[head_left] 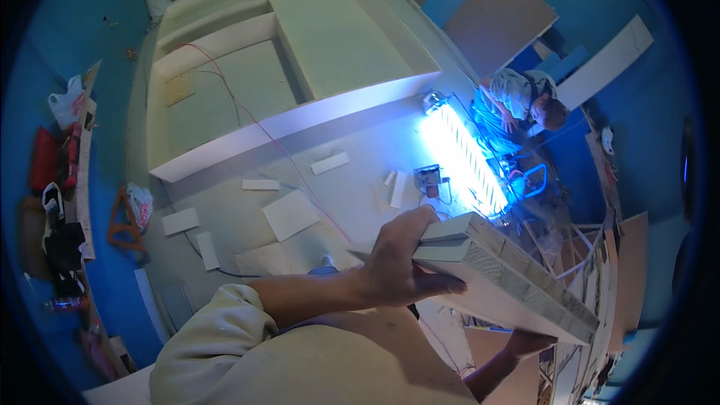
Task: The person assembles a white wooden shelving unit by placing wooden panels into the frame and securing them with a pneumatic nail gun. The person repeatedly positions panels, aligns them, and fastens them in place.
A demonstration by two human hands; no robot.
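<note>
While the stack of pale wooden boards (495, 274) lay slantwise across the chest, long axis running from upper left to lower right, the left hand (401, 266) clamped its near upper end and the right hand (529, 341) cupped the underside, fingers hidden.

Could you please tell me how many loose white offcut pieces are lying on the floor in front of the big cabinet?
About 7: two by the red cable, one large square, two at left, two near the lamp. Others may be hidden.
</note>
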